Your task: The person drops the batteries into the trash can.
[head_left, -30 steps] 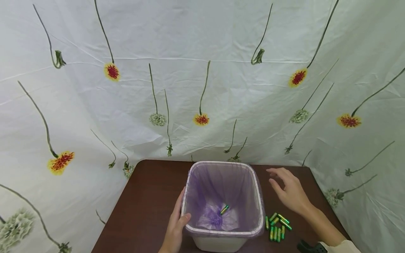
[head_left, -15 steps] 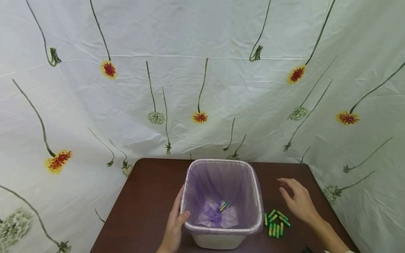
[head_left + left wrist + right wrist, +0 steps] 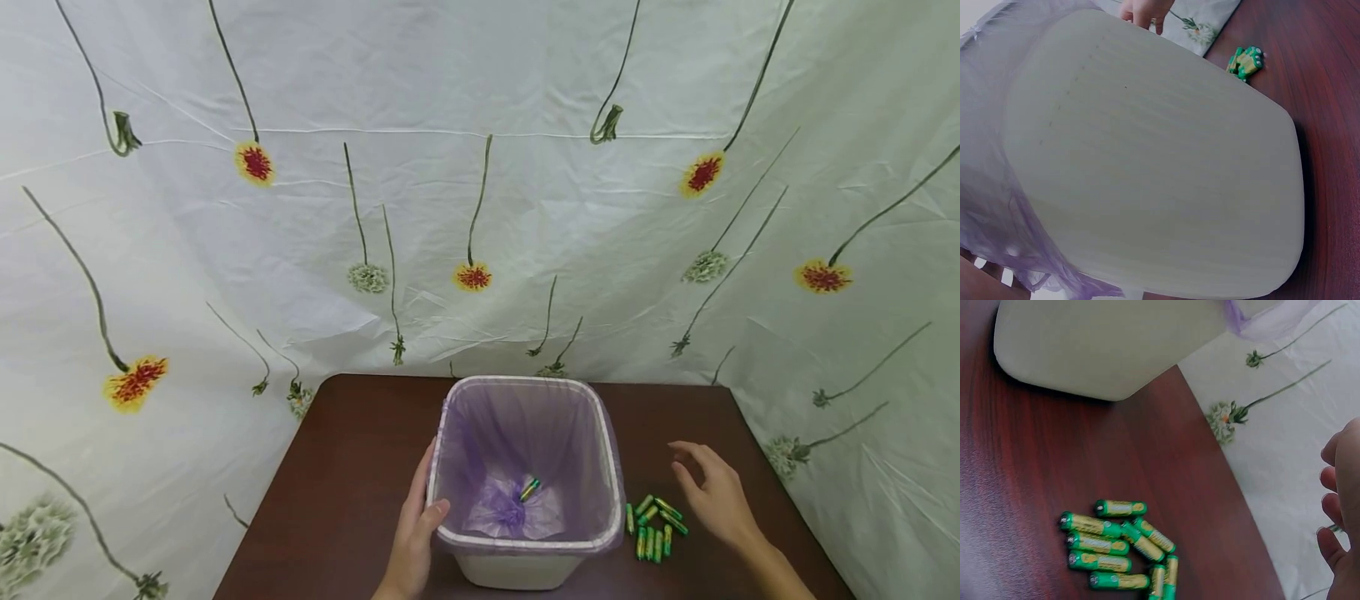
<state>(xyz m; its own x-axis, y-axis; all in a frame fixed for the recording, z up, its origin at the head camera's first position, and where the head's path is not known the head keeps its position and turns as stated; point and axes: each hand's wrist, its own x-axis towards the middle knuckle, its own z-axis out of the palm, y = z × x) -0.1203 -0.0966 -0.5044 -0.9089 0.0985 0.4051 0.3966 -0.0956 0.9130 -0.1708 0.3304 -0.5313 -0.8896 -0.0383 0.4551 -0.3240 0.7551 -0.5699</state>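
A white trash bin (image 3: 525, 573) lined with a thin purple bag (image 3: 480, 433) stands on the table. My left hand (image 3: 414, 529) grips its left side, thumb over the rim and fingers along the outer wall. Inside, on the bunched bag at the bottom, lies one green and gold battery (image 3: 530, 489). My right hand (image 3: 718, 496) hovers right of the bin with loosely bent fingers and holds nothing. Several more batteries (image 3: 1099, 544) lie in a loose cluster on the table between the bin and that hand; the right wrist view shows them apart from the fingers.
The dark red-brown wooden table (image 3: 337, 467) ends at a back edge behind the bin. A white cloth (image 3: 420, 208) printed with flowers hangs behind and along both sides.
My right hand has moved away from the bin, to the right and nearer to me, beside the loose batteries. The left hand keeps its place on the bin, and the view has tilted slightly.
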